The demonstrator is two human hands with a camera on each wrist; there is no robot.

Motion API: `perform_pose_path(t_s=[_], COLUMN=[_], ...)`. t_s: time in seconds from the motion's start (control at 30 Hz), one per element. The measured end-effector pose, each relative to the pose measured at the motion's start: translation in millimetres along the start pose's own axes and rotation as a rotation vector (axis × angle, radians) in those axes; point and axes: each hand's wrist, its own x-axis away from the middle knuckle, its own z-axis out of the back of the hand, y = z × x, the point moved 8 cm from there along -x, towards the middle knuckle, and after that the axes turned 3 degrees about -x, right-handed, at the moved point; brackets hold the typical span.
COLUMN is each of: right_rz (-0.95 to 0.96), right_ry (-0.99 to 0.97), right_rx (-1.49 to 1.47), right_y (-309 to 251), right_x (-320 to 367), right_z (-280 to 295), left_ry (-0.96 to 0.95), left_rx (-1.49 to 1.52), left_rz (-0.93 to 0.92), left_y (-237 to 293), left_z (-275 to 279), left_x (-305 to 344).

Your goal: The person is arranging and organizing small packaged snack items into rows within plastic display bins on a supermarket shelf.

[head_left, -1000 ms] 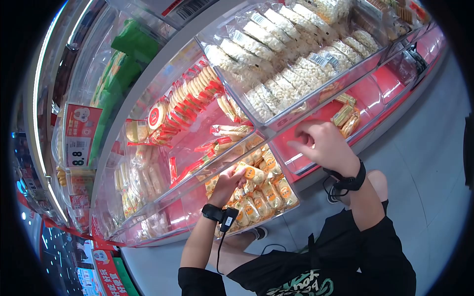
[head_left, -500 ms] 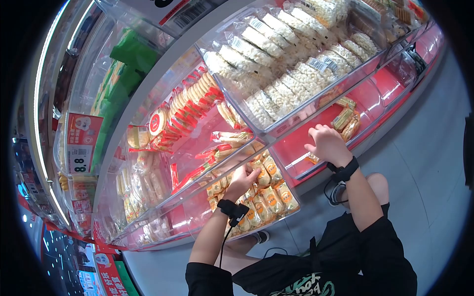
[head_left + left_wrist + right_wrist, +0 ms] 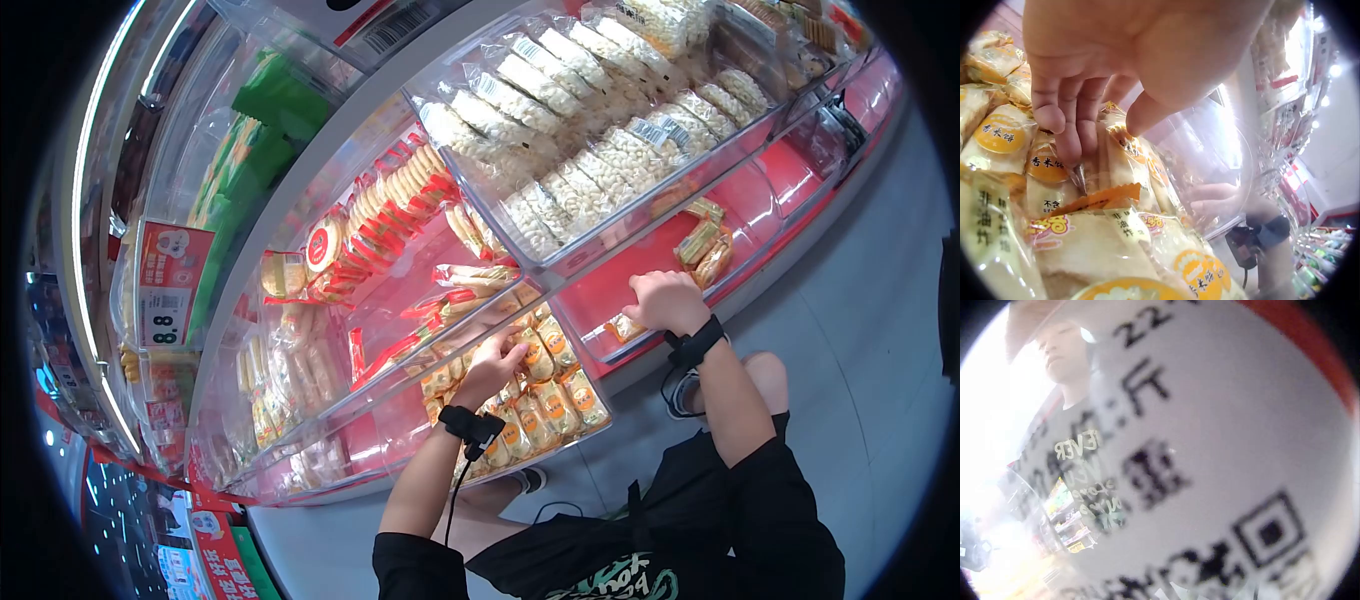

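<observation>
My left hand (image 3: 490, 368) reaches down among packed rice crackers (image 3: 550, 405) in a clear bin on the near side. Its wrist view shows fingers (image 3: 1069, 147) and thumb on either side of an upright rice cracker packet (image 3: 1127, 153), pinching it, with the lower fingers sunk between packets. My right hand (image 3: 668, 300) is lowered into the red-bottomed compartment (image 3: 590, 290), knuckles up. A small cracker packet (image 3: 624, 328) lies right at its fingertips; the hand covers its own grip, so I cannot tell whether it holds the packet. The right wrist view is filled by a printed label (image 3: 1210, 456).
Clear bin walls (image 3: 540, 275) rise between the compartments. Puffed rice cakes (image 3: 600, 140) fill the higher bin, and red-wrapped round crackers (image 3: 385, 210) stand beyond. Several yellow packets (image 3: 705, 245) lie to the right of my right hand. A price sign (image 3: 165, 285) hangs at left.
My left hand has carried a cracker packet down among the others and stays there. My right hand has dropped lower into the red compartment, beside a small packet now showing.
</observation>
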Motion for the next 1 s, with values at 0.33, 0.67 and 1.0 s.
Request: perform_pose_path(t_s=[0.33,0.67,1.0], right_rz=[-0.055,0.072,0.383], right_ry=[-0.146,-0.048,-0.005], right_rx=[0.007,-0.243,-0.832], right_y=[2,-4,-47], right_x=[-1,-1,39], right_z=[-7,8,129], left_ry=[0.005,0.013,-0.148], left_rx=[-0.024,-0.07,0.109], left_rz=[0.051,0.138,-0.065], left_y=[0,0,78], left_z=[-3,26,9], left_x=[6,28,88])
